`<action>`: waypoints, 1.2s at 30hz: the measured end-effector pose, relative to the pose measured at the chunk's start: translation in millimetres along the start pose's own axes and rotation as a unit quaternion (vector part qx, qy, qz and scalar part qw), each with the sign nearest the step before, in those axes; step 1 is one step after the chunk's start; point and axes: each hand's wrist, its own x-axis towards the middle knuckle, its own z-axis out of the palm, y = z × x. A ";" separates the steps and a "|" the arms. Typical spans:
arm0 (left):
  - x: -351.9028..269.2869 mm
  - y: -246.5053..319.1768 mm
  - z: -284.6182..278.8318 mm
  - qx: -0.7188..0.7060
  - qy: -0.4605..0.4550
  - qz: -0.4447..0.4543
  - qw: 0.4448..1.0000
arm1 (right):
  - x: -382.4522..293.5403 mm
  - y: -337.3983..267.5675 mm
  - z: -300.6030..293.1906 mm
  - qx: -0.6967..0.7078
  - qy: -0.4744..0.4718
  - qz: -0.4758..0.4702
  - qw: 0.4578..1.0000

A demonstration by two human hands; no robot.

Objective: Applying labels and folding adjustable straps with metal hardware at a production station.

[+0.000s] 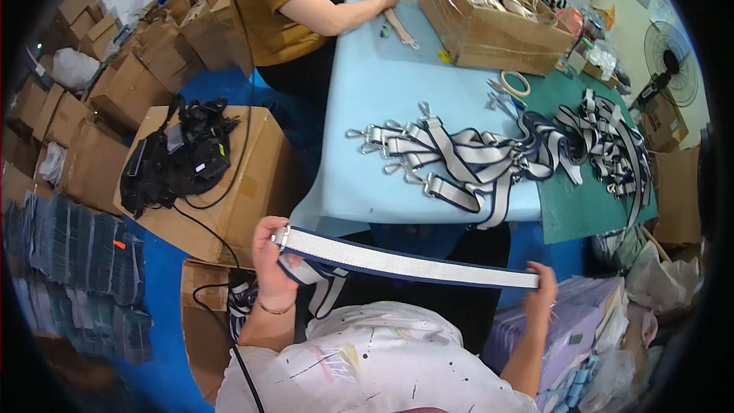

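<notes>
A white webbing strap with navy edges (413, 261) stretches between my two hands in front of my body. My left hand (275, 264) grips its metal buckle end, and a looped length of the same strap hangs below that hand. At the other end, my right hand (539, 289) pinches the strap. Beyond my hands, a pile of similar straps with metal snap hooks (476, 152) lies on the light-blue table (367, 195). More such straps (616, 143) are heaped on a green cutting mat (565, 212) to the right.
Scissors (502, 94) and a tape roll (515, 84) lie behind the straps. A cardboard box of beige straps (504, 34) stands farther back. A co-worker (287, 11) handles a beige strap at the table's left side. Black gear with a cable (183, 155) rests on a carton (258, 183).
</notes>
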 end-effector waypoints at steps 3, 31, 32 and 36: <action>-4.2 -10.1 -8.8 -0.058 -0.025 -0.062 0.996 | 22.3 -0.2 -29.8 0.180 0.119 -0.044 0.975; -48.5 -52.6 -10.5 -0.080 -0.269 -0.476 0.834 | 319.9 -252.3 90.7 0.736 -0.401 -0.043 0.544; -44.4 -53.5 -12.6 -0.086 -0.267 -0.479 0.832 | 322.3 -255.4 96.0 0.727 -0.407 -0.058 0.550; -30.7 -60.4 -8.2 -0.053 -0.257 -0.470 0.843 | 329.3 -260.2 111.2 0.728 -0.398 -0.060 0.555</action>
